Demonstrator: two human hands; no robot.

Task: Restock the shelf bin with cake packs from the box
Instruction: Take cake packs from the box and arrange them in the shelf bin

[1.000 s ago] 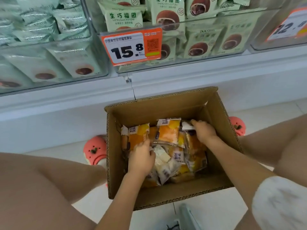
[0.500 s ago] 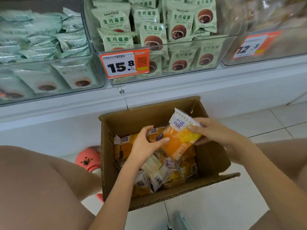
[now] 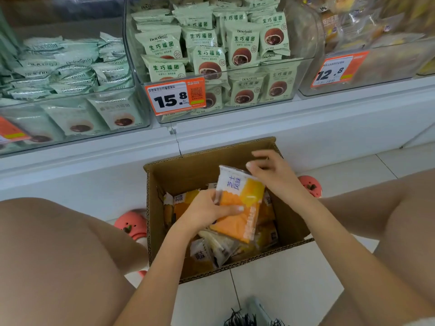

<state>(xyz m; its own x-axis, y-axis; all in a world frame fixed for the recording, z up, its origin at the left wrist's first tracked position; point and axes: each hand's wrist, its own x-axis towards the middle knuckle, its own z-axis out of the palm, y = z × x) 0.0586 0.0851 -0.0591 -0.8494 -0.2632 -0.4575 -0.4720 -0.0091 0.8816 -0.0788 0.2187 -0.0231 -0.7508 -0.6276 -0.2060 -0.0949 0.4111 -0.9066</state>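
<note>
An open cardboard box stands on the floor between my knees, with several orange-and-white cake packs lying in it. My left hand grips an orange cake pack by its left edge and holds it upright above the box. My right hand is at the pack's top right corner, fingers curled; whether it still pinches the pack is unclear. Up at the right stands a clear shelf bin with yellowish packs behind a 12.8 price tag.
Two clear bins of green packs fill the shelf: one in the middle with a 15.8 tag, one on the left. White shelf base runs behind the box. Pink slippers flank the box on the tiled floor.
Both hands went from reaching into the box to lifting one orange pack out. The pack has turned upright, my left hand now grips it, and my right hand has slid to its top corner.
</note>
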